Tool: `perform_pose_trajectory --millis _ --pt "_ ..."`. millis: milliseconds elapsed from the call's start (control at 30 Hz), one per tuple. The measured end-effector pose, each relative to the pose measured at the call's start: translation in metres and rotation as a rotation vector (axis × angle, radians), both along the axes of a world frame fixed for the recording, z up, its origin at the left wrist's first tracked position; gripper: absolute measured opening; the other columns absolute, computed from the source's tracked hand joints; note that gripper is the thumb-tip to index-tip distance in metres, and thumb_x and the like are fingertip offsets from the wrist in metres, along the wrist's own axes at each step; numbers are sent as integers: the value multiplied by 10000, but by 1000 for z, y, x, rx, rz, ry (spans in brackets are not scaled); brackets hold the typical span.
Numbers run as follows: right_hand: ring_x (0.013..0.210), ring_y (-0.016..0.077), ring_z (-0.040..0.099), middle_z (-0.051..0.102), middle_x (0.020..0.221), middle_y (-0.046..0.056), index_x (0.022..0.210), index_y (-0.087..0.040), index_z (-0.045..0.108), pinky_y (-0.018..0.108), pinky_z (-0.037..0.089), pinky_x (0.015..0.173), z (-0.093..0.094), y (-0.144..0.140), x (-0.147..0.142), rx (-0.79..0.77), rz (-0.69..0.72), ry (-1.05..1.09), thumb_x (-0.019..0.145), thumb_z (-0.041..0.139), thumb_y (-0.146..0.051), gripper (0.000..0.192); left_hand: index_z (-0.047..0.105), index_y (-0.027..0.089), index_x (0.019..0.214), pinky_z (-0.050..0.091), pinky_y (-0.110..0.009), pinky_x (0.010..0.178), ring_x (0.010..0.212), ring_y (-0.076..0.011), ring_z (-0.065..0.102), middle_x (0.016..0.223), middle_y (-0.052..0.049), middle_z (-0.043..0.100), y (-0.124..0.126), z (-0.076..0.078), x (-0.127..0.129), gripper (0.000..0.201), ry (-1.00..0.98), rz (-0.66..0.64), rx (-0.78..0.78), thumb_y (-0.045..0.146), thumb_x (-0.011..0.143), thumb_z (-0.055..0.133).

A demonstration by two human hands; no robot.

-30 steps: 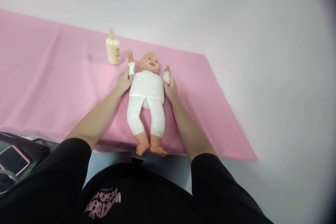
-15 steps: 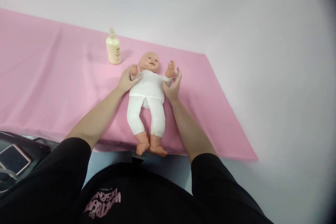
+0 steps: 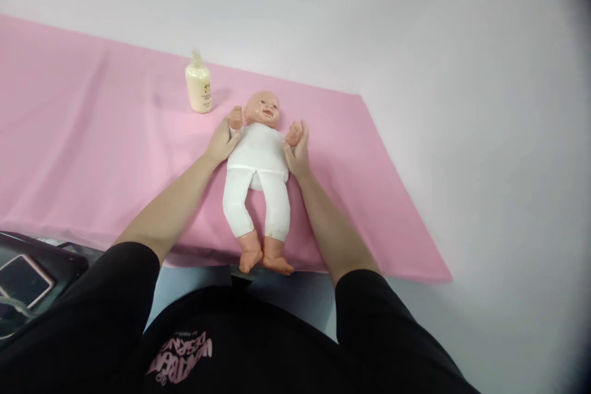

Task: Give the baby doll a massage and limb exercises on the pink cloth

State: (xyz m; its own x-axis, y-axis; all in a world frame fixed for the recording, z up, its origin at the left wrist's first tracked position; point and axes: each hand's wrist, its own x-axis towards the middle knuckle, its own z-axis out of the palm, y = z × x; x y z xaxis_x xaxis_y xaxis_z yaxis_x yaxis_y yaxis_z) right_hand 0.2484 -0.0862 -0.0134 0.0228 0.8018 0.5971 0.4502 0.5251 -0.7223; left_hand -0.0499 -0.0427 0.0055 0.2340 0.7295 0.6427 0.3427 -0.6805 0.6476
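On a softly creased pink sheet (image 3: 124, 154), a glossy-skinned doll (image 3: 257, 148) in matte white clothing lies face up, its long axis running away from the person, rounded head toward the far edge, feet at the near one. The left hand (image 3: 220, 140) and right hand (image 3: 299, 152) are apart, each clasped around one doll forearm. Print on the round-shouldered, cream pump bottle (image 3: 199, 91) and pink lettering (image 3: 182, 356) on the black shirt (image 3: 263, 345) defy full reading.
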Motion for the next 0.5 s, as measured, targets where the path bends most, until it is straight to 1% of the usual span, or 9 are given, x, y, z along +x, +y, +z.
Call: perform_pose_trajectory --millis 67,133,200,233,300,333,400,433,500 --pt "1819 336 233 250 1922 163 1837 -263 95 674 203 1494 6 0 -2 -16 -25 -5 1055 455 -836 1034 409 156 1725 328 -562 1442 1728 -396 425 1767 -275 512 6 -6 -2 968 -25 -3 -33 858 1063 491" --pt "1850 317 115 150 1958 118 1856 -277 0 685 130 1502 10 1 -1 -38 -40 -54 1087 360 -831 1013 256 156 1805 247 -579 1474 1789 -395 296 1852 -273 382 12 -15 -4 1053 -32 -4 -81 872 1062 468" --pt "1855 315 82 113 1969 71 1864 -311 -41 685 103 1505 9 4 2 -56 -52 -123 1090 315 -840 1002 169 186 1837 209 -590 1483 1813 -388 224 1900 -244 294 19 -24 -6 1077 -35 -5 -120 873 1061 462" --pt "1855 320 89 109 1970 57 1865 -323 -47 686 102 1506 7 6 4 -67 -66 -149 1084 299 -850 1003 162 207 1842 200 -589 1485 1820 -382 197 1917 -222 261 22 -28 -7 1070 -37 -1 -130 872 1060 461" --pt "1847 343 132 130 1966 71 1868 -308 -24 704 117 1502 1 10 9 -103 -112 -169 1069 268 -866 1017 214 230 1839 209 -609 1481 1822 -393 181 1932 -192 234 28 -35 -9 1040 -29 32 -155 871 1057 458" --pt "1840 356 157 155 1960 94 1868 -284 5 716 129 1498 -2 13 11 -127 -137 -168 1065 256 -867 1025 264 228 1829 225 -636 1472 1815 -413 205 1927 -191 250 29 -38 -10 1022 -17 63 -176 870 1056 453" --pt "1825 372 207 227 1939 139 1860 -239 89 729 164 1489 -8 15 15 -175 -165 -169 1065 263 -857 1022 381 221 1793 272 -706 1436 1770 -463 318 1885 -209 349 32 -41 -12 979 23 141 -226 862 1056 446" --pt "1814 374 244 278 1923 153 1853 -234 136 729 193 1483 -9 16 17 -198 -165 -171 1068 278 -849 1007 436 222 1771 302 -736 1411 1727 -484 397 1840 -219 431 33 -42 -13 951 50 178 -244 852 1058 447" --pt "1768 382 356 403 1869 171 1834 -238 215 735 270 1459 -10 14 19 -251 -163 -165 1066 318 -840 981 525 234 1725 368 -756 1362 1606 -496 555 1685 -223 621 33 -42 -14 883 107 232 -255 817 1064 458"
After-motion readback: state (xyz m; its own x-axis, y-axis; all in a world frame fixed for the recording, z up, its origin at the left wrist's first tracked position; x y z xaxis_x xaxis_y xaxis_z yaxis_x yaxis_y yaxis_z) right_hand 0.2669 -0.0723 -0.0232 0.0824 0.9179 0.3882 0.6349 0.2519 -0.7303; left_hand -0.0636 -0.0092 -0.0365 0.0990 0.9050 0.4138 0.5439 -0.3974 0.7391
